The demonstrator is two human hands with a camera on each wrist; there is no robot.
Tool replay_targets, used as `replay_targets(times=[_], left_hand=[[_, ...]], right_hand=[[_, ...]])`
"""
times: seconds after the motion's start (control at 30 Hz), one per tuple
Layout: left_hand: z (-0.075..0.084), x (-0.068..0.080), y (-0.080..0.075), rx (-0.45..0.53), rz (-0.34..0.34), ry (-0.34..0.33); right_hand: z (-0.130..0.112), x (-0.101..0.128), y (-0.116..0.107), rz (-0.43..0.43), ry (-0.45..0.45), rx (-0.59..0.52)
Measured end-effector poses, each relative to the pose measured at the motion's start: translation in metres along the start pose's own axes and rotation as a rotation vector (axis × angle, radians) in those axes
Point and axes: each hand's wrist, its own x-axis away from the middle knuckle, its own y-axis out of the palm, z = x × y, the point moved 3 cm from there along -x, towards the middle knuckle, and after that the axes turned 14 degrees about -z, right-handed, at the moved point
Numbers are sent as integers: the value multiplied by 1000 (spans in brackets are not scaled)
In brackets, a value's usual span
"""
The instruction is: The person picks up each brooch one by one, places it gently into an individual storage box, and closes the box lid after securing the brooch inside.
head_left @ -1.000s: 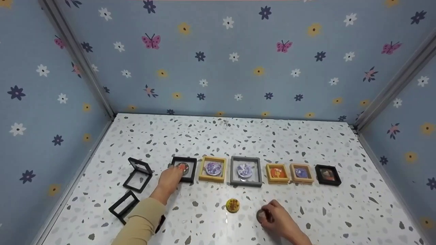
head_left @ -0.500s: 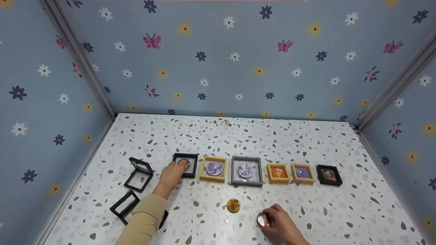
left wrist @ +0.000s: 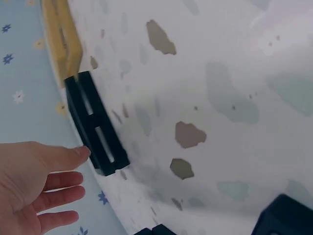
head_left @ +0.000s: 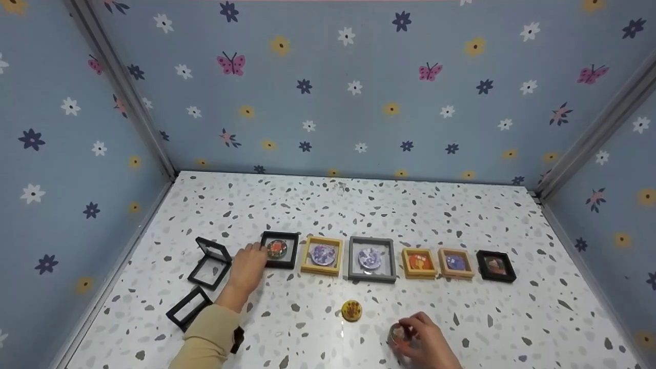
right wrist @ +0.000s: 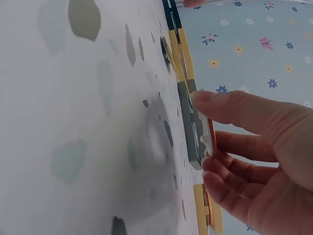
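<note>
Fingertips of the left hand [head_left: 248, 270] lie straight and relaxed against the left edge of the black frame [head_left: 279, 249] at the left end of the row, holding nothing; the left wrist view shows a fingertip [left wrist: 82, 152] touching that frame's corner [left wrist: 98, 132]. A second ago this hand lay over the frame's lower left and hid part of the red disc [head_left: 277, 249] inside; now it has slid off to the left, the disc shows whole, and the frame sits a little further back. The right hand [head_left: 421, 341] has stayed near the front edge of the speckled table [head_left: 359, 210], its thumb and fingers pinching a round coin-like disc [head_left: 397, 333], which half a second ago showed a brighter face.

Just left of that disc a yellow disc [head_left: 351, 310] lies flat on the table. Along the row to the right stand a yellow frame [head_left: 322, 254], a grey frame [head_left: 371, 259], two small wooden frames [head_left: 419, 263] [head_left: 455, 263] and a small black frame [head_left: 495, 266]. Two open black cases [head_left: 210, 262] [head_left: 187, 308] lie to the left of the left arm's tan sleeve [head_left: 207, 341].

The right wrist view alone shows the pinched disc [right wrist: 210, 139] edge-on, thin, held upright between thumb and fingers [right wrist: 230, 112], with the frame row behind it. The head view hides this grip behind the knuckles.
</note>
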Motion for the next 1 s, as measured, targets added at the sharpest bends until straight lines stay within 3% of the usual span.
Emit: replay_targets(times=[0.27, 0.43, 0.63, 1.0], left_hand=[[-26, 35, -21, 104, 99, -100], [-44, 59, -30, 183, 97, -176], [-62, 91, -32, 246, 67, -248], [-79, 126, -27, 407, -110, -395]], right_hand=[[-2, 4, 1, 29, -2, -30], [-3, 5, 2, 51, -14, -23], [-6, 6, 4, 105, -50, 19], [-7, 7, 4, 118, -47, 18]])
